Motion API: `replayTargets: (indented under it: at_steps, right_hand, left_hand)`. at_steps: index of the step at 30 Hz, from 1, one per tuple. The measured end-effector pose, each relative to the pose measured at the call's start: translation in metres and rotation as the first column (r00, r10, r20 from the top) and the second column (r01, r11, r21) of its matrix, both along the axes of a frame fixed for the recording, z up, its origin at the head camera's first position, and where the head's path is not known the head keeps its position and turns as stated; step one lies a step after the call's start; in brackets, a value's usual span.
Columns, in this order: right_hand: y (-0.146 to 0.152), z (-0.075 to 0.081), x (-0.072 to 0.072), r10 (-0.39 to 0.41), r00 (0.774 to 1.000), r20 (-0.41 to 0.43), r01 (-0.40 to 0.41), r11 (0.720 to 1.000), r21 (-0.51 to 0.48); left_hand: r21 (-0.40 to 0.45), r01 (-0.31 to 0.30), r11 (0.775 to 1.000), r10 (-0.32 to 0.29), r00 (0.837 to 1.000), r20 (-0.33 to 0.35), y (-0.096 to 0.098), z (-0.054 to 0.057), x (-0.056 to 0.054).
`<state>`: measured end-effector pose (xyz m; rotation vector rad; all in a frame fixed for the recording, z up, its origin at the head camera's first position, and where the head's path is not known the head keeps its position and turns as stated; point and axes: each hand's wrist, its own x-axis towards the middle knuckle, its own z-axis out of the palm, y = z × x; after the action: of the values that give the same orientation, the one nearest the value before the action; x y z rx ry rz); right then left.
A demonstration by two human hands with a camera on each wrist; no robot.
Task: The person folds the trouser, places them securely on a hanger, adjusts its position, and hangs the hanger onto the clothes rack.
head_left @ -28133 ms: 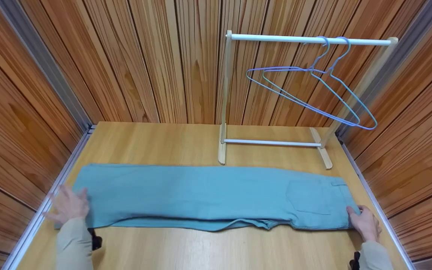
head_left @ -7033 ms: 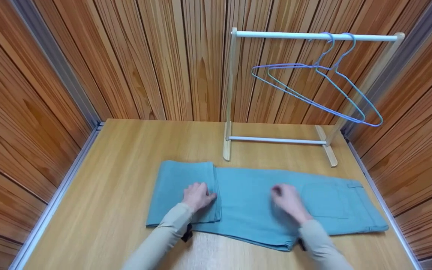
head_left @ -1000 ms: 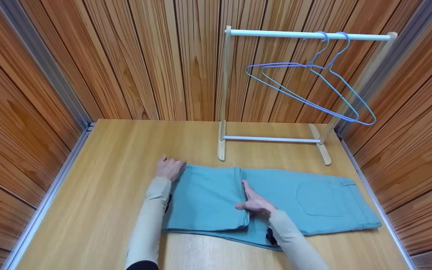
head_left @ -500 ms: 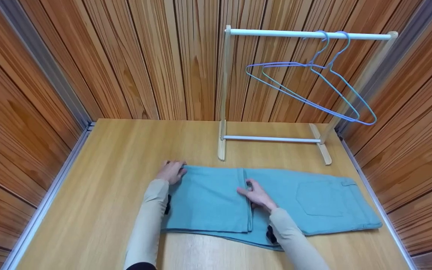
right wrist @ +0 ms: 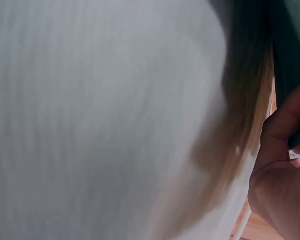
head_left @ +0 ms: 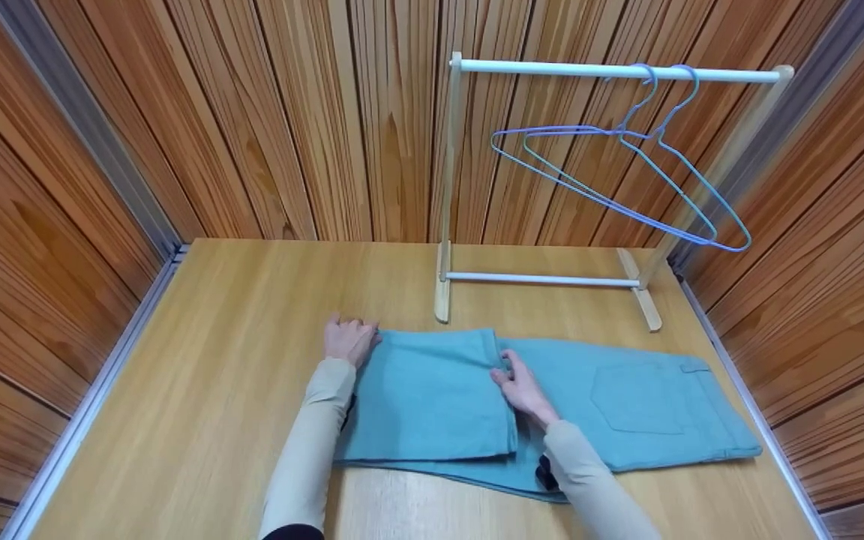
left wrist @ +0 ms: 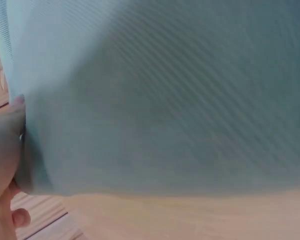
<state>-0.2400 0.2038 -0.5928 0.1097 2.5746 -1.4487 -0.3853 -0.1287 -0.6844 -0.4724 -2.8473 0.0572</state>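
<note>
Blue-green trousers (head_left: 627, 409) lie across the table, their leg end folded over toward the right and the pocketed waist end flat at the right. At the far left corner of the fold, my left hand (head_left: 348, 341) pinches the cloth; the left wrist view shows its thumb and fingers (left wrist: 2, 150) on either side of the edge. My right hand (head_left: 523, 386) grips the loose edge of the folded-over flap near its middle. Seen from the right wrist, the fingers (right wrist: 285, 140) curl around that cloth edge, part of them hidden behind it.
Behind the trousers stands a wooden rack with a white rail (head_left: 552, 69). Two wire hangers (head_left: 619, 204) hang from it. Wood-panelled walls close in the table (head_left: 237, 315) at the back and sides, with metal strips along the side edges.
The trousers lay full length at first; the leg end has since been folded rightward. In the last second the flap edge and both hands have shifted slightly right.
</note>
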Motion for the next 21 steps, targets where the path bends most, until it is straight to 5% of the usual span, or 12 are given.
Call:
replayTargets:
  at_steps: [2, 4, 6, 8, 12, 16, 18, 21]
  right_hand:
    - [0.004, 0.000, 0.000, -0.014, 1.000, -0.010, 0.015, 0.999, 0.029]
    - [0.006, 0.000, 0.001, -0.018, 1.000, -0.015, 0.019, 0.998, 0.063]
    - [0.008, -0.003, 0.001, -0.007, 0.999, -0.035, 0.011, 0.995, 0.102]
    - [0.008, -0.006, 0.001, 0.001, 0.998, -0.061, 0.008, 0.991, 0.136]
    - [0.012, -0.010, 0.003, -0.017, 0.996, -0.085, 0.029, 0.989, 0.142]
    - [0.018, -0.009, 0.006, -0.036, 0.999, -0.037, 0.040, 0.993, 0.110]
    - [0.022, -0.006, 0.008, -0.018, 1.000, -0.003, 0.018, 0.994, 0.104]
    - [0.029, -0.002, 0.011, 0.028, 0.999, 0.045, -0.032, 0.996, 0.089]
  left_hand:
    - [-0.018, -0.023, 1.000, 0.024, 1.000, 0.010, 0.005, 0.004, 0.001]
    - [-0.084, -0.073, 0.994, 0.082, 0.990, 0.112, 0.017, 0.053, 0.030]
    - [-0.084, -0.084, 0.993, 0.094, 0.987, 0.127, 0.023, 0.082, 0.052]
    - [-0.040, -0.096, 0.995, 0.102, 0.969, 0.223, 0.025, 0.100, 0.064]
    - [0.101, -0.113, 0.988, 0.063, 0.914, 0.401, 0.018, 0.107, 0.066]
    - [0.250, -0.192, 0.949, 0.031, 0.847, 0.531, 0.011, 0.106, 0.064]
    - [0.314, -0.248, 0.917, 0.027, 0.822, 0.569, 0.009, 0.107, 0.066]
    - [0.408, -0.369, 0.835, 0.026, 0.767, 0.641, 0.006, 0.111, 0.071]
